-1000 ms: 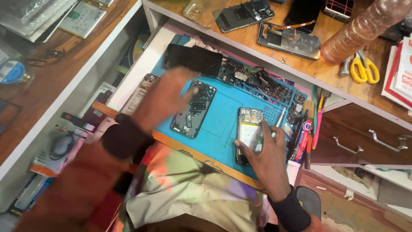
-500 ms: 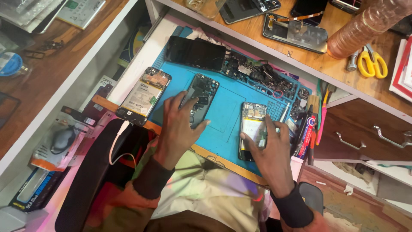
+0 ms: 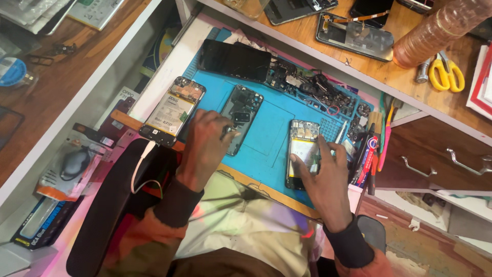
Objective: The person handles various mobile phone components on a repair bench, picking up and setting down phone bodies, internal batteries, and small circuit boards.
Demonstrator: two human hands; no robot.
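Two opened phones lie under my hands on the blue mat [image 3: 266, 138]. My left hand [image 3: 205, 146] rests on the lower edge of the dark phone frame [image 3: 241, 115], fingers curled around a small dark piece at its side — half a second ago that hand lay flatter across the frame. My right hand [image 3: 320, 172] presses down on the open phone with its battery showing [image 3: 302, 146], thumb on its lower part and fingers along its right edge, much where it was before. The hands are well apart, one phone each. A third phone, back off [image 3: 173, 110], lies at the mat's left edge, near my left hand and untouched. A black screen panel [image 3: 234, 60] lies at the top of the mat — yellow scissors [image 3: 447, 72] sit on the bench above.
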